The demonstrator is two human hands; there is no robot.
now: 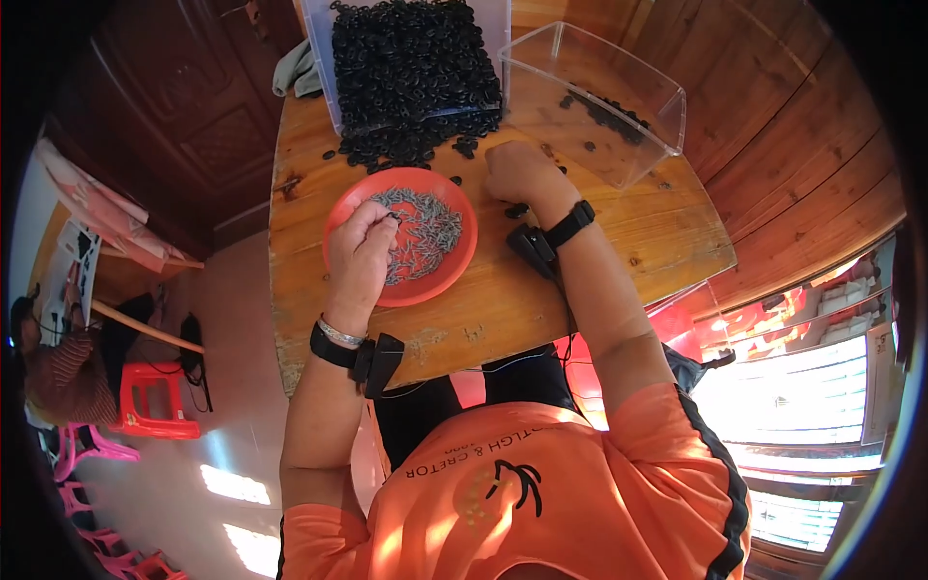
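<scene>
One pinch: your left hand [362, 246], over the red bowl [425, 293] at nine o'clock, thumb and fingertips pressed on a small dark piece [394, 217]. Your right hand [522, 174], off the bowl's two o'clock, fingers curled under; cannot tell whether they hold anything.

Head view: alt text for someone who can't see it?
Left hand holding a dark piece over a red bowl of gray pieces, right hand beside it over a wooden table; beyond, black rings spill from a bin near a clear box.
</scene>
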